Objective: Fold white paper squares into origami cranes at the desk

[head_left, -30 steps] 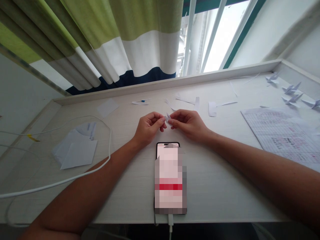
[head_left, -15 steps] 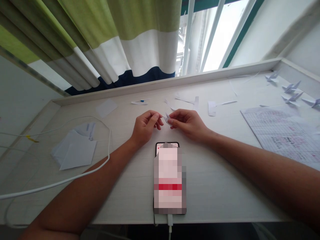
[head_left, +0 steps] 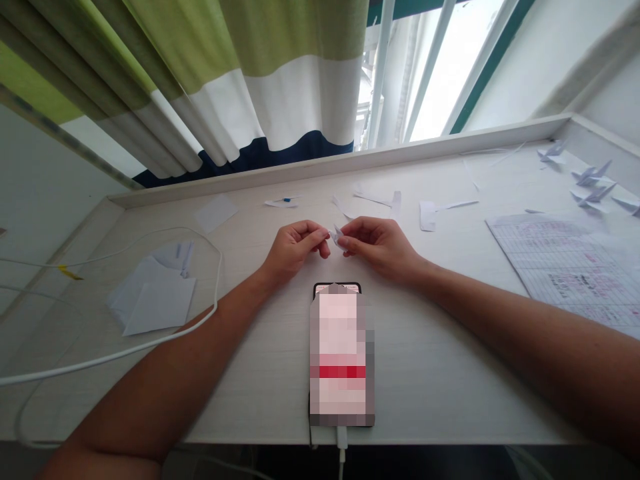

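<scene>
A small white paper crane (head_left: 337, 235), folded with pointed tips, is held above the desk between both hands. My right hand (head_left: 383, 245) is closed, its thumb and fingers pinching the body from the right. From the left, my left hand (head_left: 299, 248) is closed too, with thumb and forefinger pinched at a thin tip of the same piece; the exact contact is too small to make out. Just nearer to me lies a phone (head_left: 340, 333), its screen blurred out and a white cable (head_left: 342, 440) plugged into its lower end.
Several finished cranes (head_left: 591, 175) stand at the far right, beyond a printed sheet (head_left: 565, 267). Paper strips (head_left: 427, 217) lie behind my hands. A paper stack (head_left: 160, 307) sits left, and a looping white cord (head_left: 165, 348) crosses over my left forearm. A raised ledge (head_left: 300, 168) edges the desk.
My left hand has moved slightly right, its fingertips now closer to the crane. The right hand keeps its hold. The whole view has shifted a little.
</scene>
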`<state>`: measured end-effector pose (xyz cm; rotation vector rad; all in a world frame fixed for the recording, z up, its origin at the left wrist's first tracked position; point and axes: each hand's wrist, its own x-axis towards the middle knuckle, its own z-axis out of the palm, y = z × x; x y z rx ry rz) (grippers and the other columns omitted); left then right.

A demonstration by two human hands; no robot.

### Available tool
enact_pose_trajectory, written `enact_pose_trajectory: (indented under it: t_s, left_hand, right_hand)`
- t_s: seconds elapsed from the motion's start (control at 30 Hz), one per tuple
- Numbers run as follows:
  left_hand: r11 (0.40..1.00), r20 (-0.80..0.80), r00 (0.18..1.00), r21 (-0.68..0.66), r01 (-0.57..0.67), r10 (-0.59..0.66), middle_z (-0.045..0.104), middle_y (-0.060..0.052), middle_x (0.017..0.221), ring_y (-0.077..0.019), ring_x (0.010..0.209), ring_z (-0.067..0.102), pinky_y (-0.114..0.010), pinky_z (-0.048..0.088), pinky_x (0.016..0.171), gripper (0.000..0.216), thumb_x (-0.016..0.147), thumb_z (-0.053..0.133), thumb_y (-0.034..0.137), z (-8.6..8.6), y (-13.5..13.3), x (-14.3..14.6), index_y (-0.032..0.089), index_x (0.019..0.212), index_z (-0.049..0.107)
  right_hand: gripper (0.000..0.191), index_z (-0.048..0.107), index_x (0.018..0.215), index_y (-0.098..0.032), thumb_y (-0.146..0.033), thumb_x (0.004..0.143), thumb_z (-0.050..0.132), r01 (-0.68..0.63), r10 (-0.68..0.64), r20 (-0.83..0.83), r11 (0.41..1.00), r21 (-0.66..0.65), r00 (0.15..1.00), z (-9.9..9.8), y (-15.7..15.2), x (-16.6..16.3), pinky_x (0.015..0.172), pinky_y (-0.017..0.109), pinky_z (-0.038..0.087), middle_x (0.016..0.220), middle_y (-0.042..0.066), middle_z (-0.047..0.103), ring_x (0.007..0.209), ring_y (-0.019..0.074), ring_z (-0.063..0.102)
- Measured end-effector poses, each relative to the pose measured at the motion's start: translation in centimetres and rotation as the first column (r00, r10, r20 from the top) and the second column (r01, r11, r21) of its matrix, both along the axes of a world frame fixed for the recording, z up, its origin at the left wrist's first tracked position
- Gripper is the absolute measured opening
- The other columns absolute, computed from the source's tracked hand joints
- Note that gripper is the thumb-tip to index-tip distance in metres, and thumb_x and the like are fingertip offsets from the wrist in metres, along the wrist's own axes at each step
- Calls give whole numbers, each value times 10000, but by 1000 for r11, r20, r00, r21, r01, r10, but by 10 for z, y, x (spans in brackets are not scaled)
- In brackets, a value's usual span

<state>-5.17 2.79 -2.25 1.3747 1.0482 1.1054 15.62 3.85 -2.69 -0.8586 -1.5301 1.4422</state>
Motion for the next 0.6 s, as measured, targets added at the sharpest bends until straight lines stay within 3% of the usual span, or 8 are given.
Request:
enact_pose_trajectory:
  t_s: [0.43, 0.6]
  left_hand:
    - [992, -67, 991, 34, 121, -119, 734, -48, 683, -175, 689, 675, -311, 522, 766, 290, 946, 662, 429, 0, -2, -1, 175, 818, 716]
    - [997, -53, 997, 33, 66, -64, 729, -51, 685, -180, 684, 675, -310, 516, 737, 264, 941, 627, 394, 0, -3, 0, 170, 833, 716]
  right_hand:
    - [369, 768, 921, -190, -514, 779, 873, -10, 10, 1, 1000, 13, 1000, 2, 1, 1, 747, 341, 620, 859, 35, 753, 763, 174, 689]
    - [378, 770, 923, -190, -523, 777, 872, -7, 7, 10, 1000, 16, 1000, 1, 1, 0, 751, 350, 625, 870, 39, 757, 765, 178, 687]
